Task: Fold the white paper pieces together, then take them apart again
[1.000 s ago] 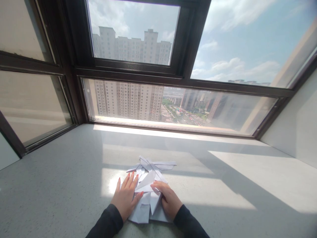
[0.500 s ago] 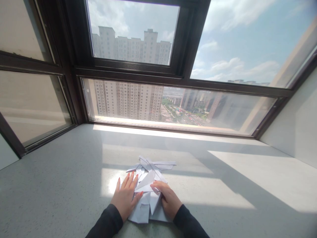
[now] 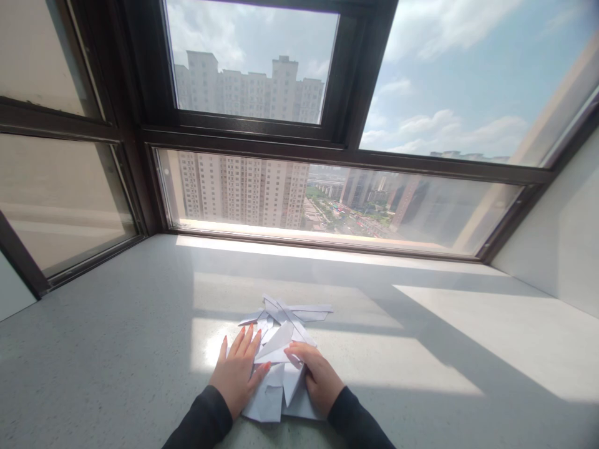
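Note:
White folded paper (image 3: 267,400) with several creased flaps lies on the pale speckled sill in front of me. My left hand (image 3: 238,373) rests flat along its left side, fingers stretched out and the thumb on the paper. On the right side, my right hand (image 3: 319,372) has its fingers curled around a raised fold, with the thumb and index near a pointed flap (image 3: 281,340). Part of the paper is hidden beneath both hands. Just beyond, several narrow folded paper strips (image 3: 311,311) lie crossed over one another, close to or touching the larger paper.
The speckled sill (image 3: 116,349) carries bright sun patches and shadow bands. Dark window frames (image 3: 262,138) stand along its back and left, with tall buildings outside. A white wall (image 3: 552,231) bounds the right side.

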`<act>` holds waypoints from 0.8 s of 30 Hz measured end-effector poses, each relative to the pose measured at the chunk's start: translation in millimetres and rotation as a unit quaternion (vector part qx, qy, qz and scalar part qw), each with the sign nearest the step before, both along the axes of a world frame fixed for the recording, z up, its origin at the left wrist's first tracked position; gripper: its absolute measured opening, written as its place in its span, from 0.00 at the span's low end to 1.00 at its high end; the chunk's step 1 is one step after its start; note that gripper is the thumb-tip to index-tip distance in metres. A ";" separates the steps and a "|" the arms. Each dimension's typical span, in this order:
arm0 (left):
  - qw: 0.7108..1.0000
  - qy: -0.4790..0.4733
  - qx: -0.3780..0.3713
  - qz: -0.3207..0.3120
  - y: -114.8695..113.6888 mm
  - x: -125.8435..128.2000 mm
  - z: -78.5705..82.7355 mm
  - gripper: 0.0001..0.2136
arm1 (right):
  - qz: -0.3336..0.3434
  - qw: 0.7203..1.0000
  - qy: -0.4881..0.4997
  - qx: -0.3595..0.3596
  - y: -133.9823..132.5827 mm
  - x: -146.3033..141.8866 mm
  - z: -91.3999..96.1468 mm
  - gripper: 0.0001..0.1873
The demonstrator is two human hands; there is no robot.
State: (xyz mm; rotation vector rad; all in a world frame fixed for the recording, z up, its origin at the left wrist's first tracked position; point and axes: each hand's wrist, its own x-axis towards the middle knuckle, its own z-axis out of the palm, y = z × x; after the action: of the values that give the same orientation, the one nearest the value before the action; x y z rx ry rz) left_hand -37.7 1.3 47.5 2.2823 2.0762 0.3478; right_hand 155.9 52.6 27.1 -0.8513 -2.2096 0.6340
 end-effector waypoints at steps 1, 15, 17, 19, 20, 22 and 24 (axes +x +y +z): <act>1.000 0.000 0.003 0.000 0.1 -0.1 -0.4 0.29 | 0.000 1.000 -0.001 0.000 0.1 0.2 0.1 0.23; 1.000 0.000 0.011 -0.001 -0.3 -1.6 -1.6 0.28 | -0.047 0.997 0.042 0.037 6.2 3.1 2.2 0.21; 1.000 -0.001 0.016 -0.002 -0.5 -1.2 -1.2 0.27 | -0.103 0.991 0.053 0.067 13.3 8.4 4.5 0.22; 1.000 -0.001 0.020 -0.002 -0.7 -1.0 -1.0 0.27 | -0.155 0.982 0.046 0.096 23.5 15.4 3.9 0.22; 1.000 -0.001 0.021 -0.002 -0.8 -1.0 -0.9 0.27 | -0.177 0.978 0.033 0.107 29.5 19.1 2.2 0.20; 1.000 -0.001 0.021 -0.001 -0.5 -1.4 -0.9 0.27 | -0.217 0.969 -0.004 0.117 42.1 26.1 -3.6 0.18; 1.000 -0.001 0.021 -0.004 0.2 -2.4 -1.6 0.26 | -0.235 0.964 -0.051 0.114 53.6 31.3 -10.5 0.20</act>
State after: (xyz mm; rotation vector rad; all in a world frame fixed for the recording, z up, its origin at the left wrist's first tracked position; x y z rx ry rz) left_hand -40.1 1.6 45.9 2.3118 2.0792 0.3971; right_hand 187.1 106.3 16.6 -1.2488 -2.0083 0.1069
